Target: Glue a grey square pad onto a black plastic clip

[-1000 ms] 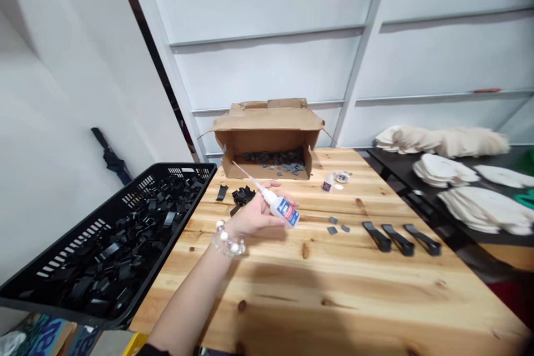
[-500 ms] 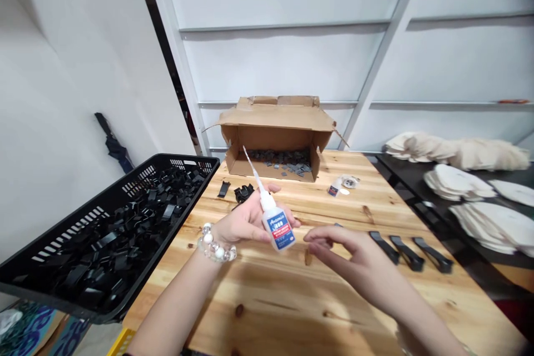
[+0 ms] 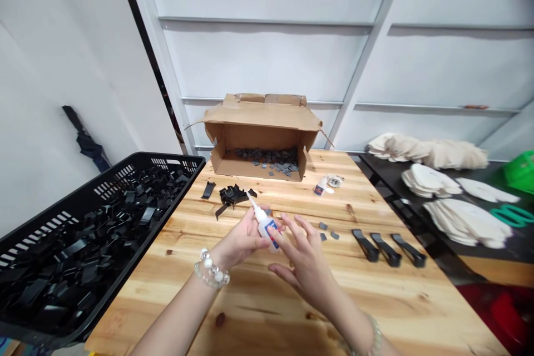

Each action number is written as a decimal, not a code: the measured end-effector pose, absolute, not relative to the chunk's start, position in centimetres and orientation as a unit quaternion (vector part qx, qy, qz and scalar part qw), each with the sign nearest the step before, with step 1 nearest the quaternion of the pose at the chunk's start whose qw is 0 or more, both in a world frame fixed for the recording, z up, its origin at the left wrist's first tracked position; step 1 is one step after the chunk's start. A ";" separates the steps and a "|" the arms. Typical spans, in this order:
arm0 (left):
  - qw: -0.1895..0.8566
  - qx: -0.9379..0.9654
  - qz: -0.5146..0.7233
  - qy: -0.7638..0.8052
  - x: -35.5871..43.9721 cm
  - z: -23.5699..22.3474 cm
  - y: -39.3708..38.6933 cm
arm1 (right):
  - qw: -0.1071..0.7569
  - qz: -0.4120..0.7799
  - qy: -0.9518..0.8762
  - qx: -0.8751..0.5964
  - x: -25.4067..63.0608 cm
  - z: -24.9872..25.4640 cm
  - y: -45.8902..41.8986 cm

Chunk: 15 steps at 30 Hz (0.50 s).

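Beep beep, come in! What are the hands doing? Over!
Left hand gripping glue bottle. Right hand open beside it. Black plastic pieces just past the nozzle.

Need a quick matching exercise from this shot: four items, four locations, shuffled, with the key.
Items:
1. white glue bottle
2. small grey pieces
3. black plastic pieces
4. cream fabric cutouts

Locations:
A. dark side table
B. left hand
C. slotted black crate
D. open cardboard box

Pairs: 1-B, 2-D, 3-C, 4-A
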<state>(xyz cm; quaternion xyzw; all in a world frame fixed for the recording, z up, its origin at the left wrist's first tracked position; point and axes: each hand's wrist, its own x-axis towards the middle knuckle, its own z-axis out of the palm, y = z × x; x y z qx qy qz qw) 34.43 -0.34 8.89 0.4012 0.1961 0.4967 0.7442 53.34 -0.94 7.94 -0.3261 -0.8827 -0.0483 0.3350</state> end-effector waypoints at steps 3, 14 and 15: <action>0.736 0.388 0.512 0.214 34.4 8.2 -0.1 | 0.333 0.025 -0.867 -0.369 53.5 6.9 -0.5; 0.688 0.405 0.526 0.294 34.8 5.5 1.1 | 0.433 0.695 -0.480 -0.314 52.0 2.2 0.6; 0.689 0.407 0.521 0.297 34.8 5.3 1.1 | 0.428 0.716 -0.457 -0.309 52.0 2.1 0.6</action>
